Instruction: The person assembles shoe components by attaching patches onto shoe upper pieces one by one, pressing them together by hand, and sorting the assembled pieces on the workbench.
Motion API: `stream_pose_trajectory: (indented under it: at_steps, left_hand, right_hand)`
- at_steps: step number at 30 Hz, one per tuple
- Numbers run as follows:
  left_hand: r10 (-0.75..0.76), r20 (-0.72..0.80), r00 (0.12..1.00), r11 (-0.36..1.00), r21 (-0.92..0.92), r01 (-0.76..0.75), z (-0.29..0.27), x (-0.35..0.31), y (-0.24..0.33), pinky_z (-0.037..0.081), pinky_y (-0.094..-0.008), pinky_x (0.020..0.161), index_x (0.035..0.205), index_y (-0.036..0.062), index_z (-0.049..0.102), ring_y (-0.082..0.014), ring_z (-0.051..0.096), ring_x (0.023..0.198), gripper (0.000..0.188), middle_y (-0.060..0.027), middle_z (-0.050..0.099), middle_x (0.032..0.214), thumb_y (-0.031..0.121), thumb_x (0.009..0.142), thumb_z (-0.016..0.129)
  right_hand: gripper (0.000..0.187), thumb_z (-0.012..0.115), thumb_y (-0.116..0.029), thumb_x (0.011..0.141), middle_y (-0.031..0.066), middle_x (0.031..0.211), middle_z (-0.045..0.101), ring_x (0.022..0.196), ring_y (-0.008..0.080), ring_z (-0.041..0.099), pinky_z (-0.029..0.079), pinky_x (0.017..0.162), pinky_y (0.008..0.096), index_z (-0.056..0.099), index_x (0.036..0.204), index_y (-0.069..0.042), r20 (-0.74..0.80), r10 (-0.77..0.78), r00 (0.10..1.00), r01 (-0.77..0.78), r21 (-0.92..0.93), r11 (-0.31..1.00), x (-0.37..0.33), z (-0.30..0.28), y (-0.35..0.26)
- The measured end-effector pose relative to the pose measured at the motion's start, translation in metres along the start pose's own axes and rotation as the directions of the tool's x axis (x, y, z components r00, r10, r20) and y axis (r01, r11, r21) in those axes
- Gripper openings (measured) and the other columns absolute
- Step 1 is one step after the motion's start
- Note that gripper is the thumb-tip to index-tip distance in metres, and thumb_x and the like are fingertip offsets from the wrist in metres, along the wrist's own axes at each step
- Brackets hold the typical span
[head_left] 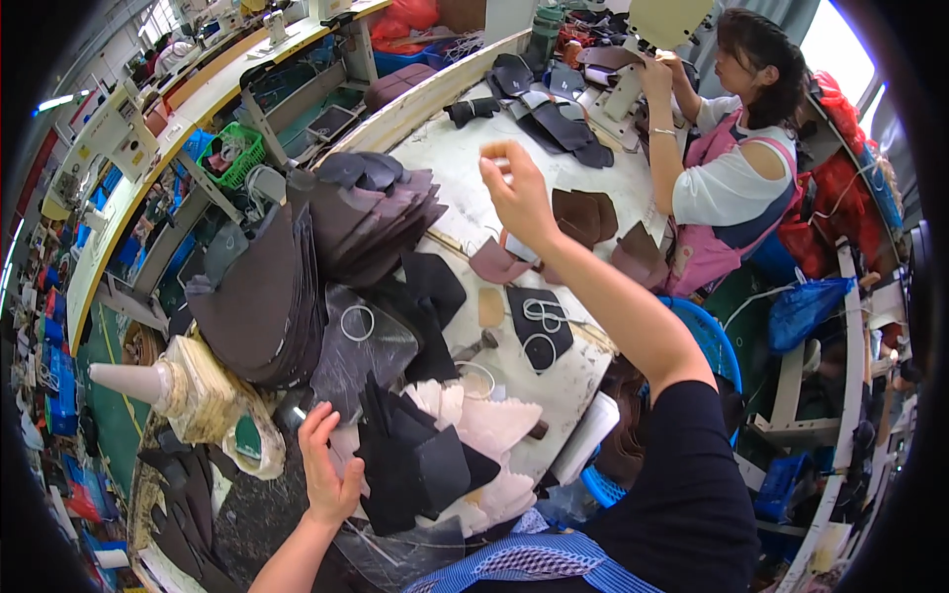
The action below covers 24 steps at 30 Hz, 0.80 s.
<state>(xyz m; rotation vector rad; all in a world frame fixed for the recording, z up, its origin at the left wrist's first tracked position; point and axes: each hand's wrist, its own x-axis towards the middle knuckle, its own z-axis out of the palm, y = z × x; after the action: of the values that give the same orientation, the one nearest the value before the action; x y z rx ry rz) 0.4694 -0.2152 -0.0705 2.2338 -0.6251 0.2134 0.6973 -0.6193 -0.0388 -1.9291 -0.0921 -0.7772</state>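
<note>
My left hand (331,469) lies at the left edge of a stack of black cut pieces (420,460), fingers stretched and thumb apart, beside a pale pink piece (346,445). Scalloped cream-pink pieces (494,410) spread out beside and under the black stack. Over the middle of the table (460,148), my right hand (516,193) is raised with its fingers curled in. Whether anything sits in those fingers cannot be made out. Below my right forearm are brown pieces (583,217), a pinkish piece (497,262) and a black piece (539,326) with white cord on it.
Large fanned stacks of dark brown pieces (262,296) stand on the left, by a cone-topped pale stand (133,381). Clear plastic (356,346) lies beside them. At the far right a person (736,168) works at a sewing machine (623,99). A blue basket (727,341) stands below the right edge.
</note>
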Motion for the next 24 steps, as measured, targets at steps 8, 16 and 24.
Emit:
stream_pose_trajectory:
  at_steps: [8, 16, 24]
  left_hand:
    - [0.061, 0.089, 0.994, 0.987, 0.140, -0.073, 0.003, -0.002, -0.004, 0.025, -0.0613, 0.121, 0.146, 0.0010, 0.044, -0.0486, 0.037, 0.145, 0.077, -0.0272, 0.041, 0.153, 0.062, 0.099, 0.056]
    - [0.108, 0.096, 0.989, 0.975, 0.185, -0.125, 0.004, -0.008, -0.007, 0.025, -0.0671, 0.119, 0.145, 0.0048, 0.045, -0.0484, 0.040, 0.143, 0.076, -0.0281, 0.043, 0.151, 0.065, 0.099, 0.053]
    - [0.070, 0.088, 0.994, 0.983, 0.164, -0.083, 0.004, -0.008, -0.006, 0.026, -0.0667, 0.118, 0.145, 0.0061, 0.045, -0.0484, 0.042, 0.141, 0.079, -0.0278, 0.044, 0.149, 0.069, 0.098, 0.053]
  right_hand:
    - [0.097, 0.066, -0.028, 0.091, 0.0240, 0.127, 0.063, 0.117, 0.0427, 0.064, 0.056, 0.090, 0.0537, 0.007, 0.167, -0.017, 0.046, 0.282, 0.958, -0.199, -0.601, 0.774, 0.100, 0.057, 0.125]
    - [0.110, 0.066, -0.026, 0.088, 0.0212, 0.102, 0.075, 0.088, 0.0392, 0.074, 0.059, 0.076, 0.0505, -0.009, 0.166, -0.006, 0.098, 0.303, 0.948, -0.102, -0.808, 0.580, 0.137, 0.071, 0.147]
    - [0.103, 0.066, -0.022, 0.092, 0.0214, 0.134, 0.065, 0.117, 0.0341, 0.069, 0.057, 0.096, 0.0465, -0.001, 0.169, -0.021, 0.069, 0.455, 0.888, -0.196, -0.838, 0.510, 0.153, 0.072, 0.162]
